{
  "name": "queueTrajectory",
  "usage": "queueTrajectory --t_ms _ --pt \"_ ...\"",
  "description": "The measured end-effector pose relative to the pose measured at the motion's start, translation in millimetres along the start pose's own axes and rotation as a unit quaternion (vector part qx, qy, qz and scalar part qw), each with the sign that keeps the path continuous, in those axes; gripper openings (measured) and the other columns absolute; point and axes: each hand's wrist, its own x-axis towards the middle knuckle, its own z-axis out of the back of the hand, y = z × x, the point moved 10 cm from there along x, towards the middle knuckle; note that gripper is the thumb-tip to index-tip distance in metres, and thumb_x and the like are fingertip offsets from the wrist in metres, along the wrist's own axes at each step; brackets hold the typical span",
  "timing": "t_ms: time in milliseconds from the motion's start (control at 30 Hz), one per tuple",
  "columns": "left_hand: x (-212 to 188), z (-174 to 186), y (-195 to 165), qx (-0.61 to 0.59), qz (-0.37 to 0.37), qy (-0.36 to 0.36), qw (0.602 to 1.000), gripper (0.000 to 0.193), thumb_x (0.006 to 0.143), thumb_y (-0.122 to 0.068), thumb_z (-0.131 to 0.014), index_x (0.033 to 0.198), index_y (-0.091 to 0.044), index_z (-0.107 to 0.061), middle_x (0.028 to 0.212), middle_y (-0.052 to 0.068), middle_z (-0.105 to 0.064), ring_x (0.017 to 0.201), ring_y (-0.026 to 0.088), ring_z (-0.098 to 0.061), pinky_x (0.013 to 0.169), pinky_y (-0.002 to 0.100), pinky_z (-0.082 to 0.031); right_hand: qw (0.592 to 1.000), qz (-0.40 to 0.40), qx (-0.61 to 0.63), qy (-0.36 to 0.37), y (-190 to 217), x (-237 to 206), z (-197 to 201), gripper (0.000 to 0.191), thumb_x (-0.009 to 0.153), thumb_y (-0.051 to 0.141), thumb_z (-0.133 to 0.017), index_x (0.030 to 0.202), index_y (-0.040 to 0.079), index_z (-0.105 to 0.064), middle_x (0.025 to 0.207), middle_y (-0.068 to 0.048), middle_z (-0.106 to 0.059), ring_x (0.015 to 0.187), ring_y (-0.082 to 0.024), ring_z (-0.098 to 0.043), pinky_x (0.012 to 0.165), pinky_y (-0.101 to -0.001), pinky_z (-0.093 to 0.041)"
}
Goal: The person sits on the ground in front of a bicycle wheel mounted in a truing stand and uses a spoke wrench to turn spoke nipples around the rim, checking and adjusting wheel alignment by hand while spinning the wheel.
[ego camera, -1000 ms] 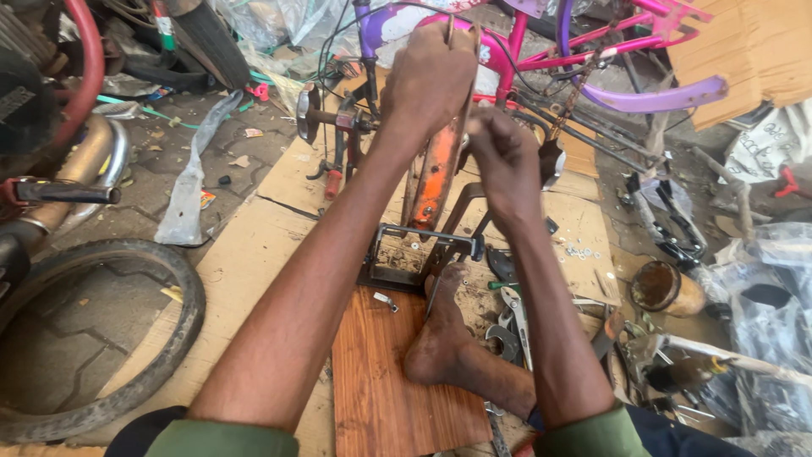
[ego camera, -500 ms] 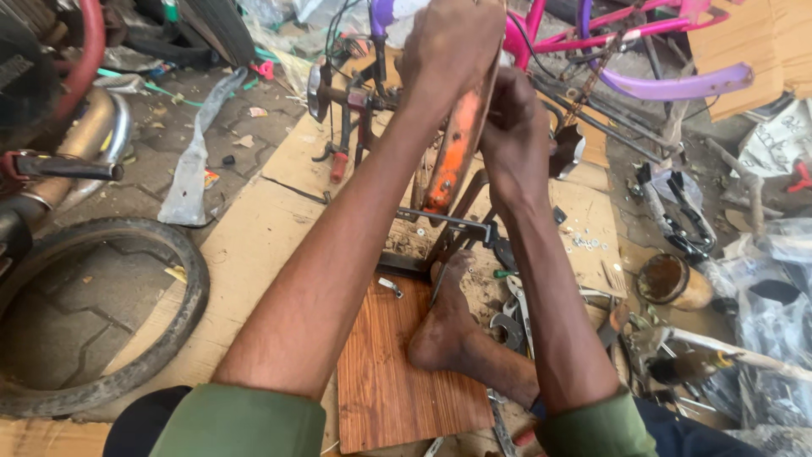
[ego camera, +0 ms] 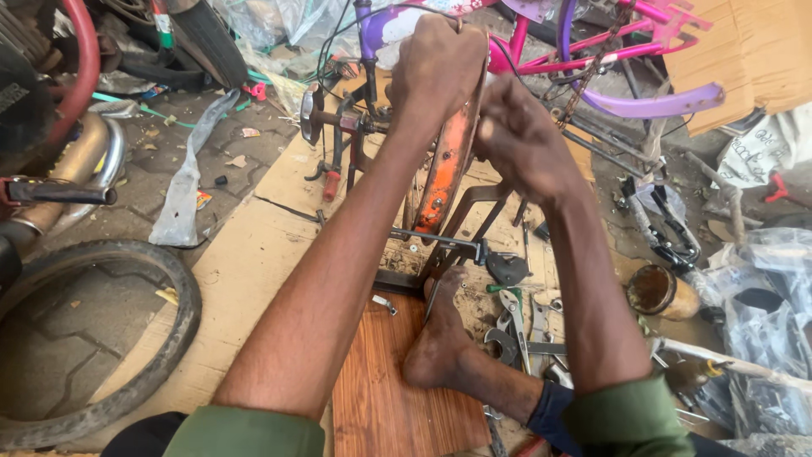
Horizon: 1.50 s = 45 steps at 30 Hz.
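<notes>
Head view, steeply down, close

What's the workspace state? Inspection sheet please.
Surface: wooden board on cardboard sheet, paved ground beneath.
Job's things: orange wheel rim upright in a truing stand.
Clutter: wrenches, tin can, plastic scraps.
Grippers: left hand grips the rim's top; right hand closed beside the rim, contents unclear.
Cables: black cables by the pink bicycle.
Surroundings: tyre, motorcycle exhaust, bare foot on board.
</notes>
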Motion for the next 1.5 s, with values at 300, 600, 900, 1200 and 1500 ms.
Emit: queueTrajectory --t_ms 300,600,900,1200,1500 --pt "11 -4 1 -0.003 -0.008 -0.016 1.0 0.043 0.078 -0.038 -0.051 0.099 -0.006 -0.07 0.106 0.024 -0.074 0.102 0.047 -0.068 0.09 0.053 -0.052 0.974 0.136 -0.179 -0.008 25 7 -16 0.026 0.1 -0.011 -0.07 0.121 0.001 -0.061 0.112 -0.006 -0.069 0.104 -0.012 -0.066 0.098 -0.0307 -0.059" --pt "-22 9 -2 -0.013 -0.141 -0.002 0.99 0.061 0.095 -0.06 -0.049 0.112 -0.004 -0.064 0.108 0.023 -0.073 0.104 0.041 -0.071 0.092 0.051 -0.052 0.82 0.246 -0.47 -0.215 47 -22 -32 0.043 0.091 -0.009 -0.075 0.132 0.005 -0.068 0.114 -0.009 -0.072 0.097 -0.017 -0.074 0.09 -0.0312 -0.062" --pt "10 -29 -9 0.049 -0.194 0.003 0.98 0.041 0.097 -0.039 -0.047 0.107 -0.006 -0.07 0.106 0.024 -0.072 0.105 0.044 -0.067 0.093 0.055 -0.05 0.964 0.227 -0.084 -0.115 24 -33 -7 0.04 0.094 -0.01 -0.065 0.13 0.006 -0.057 0.124 -0.003 -0.066 0.117 -0.014 -0.068 0.1 -0.0287 -0.061" --pt "40 -39 -2 0.023 -0.017 0.016 0.999 0.052 0.081 -0.042 -0.053 0.11 -0.003 -0.07 0.116 0.029 -0.068 0.111 0.048 -0.065 0.099 0.051 -0.049 0.956 0.139 -0.234 -0.11 -10 6 38 0.028 0.115 0.018 -0.051 0.135 0.003 -0.063 0.104 0.0 -0.062 0.087 -0.01 -0.056 0.073 -0.0256 -0.05" --pt "18 -19 -17 0.025 0.0 -0.006 1.0 0.05 0.078 -0.039 -0.055 0.11 -0.002 -0.068 0.113 0.027 -0.07 0.108 0.047 -0.066 0.095 0.052 -0.05 0.971 0.22 -0.043 -0.088 8 -10 17 0.028 0.104 0.011 -0.063 0.131 0.006 -0.058 0.121 -0.003 -0.062 0.111 -0.01 -0.06 0.094 -0.0271 -0.053"
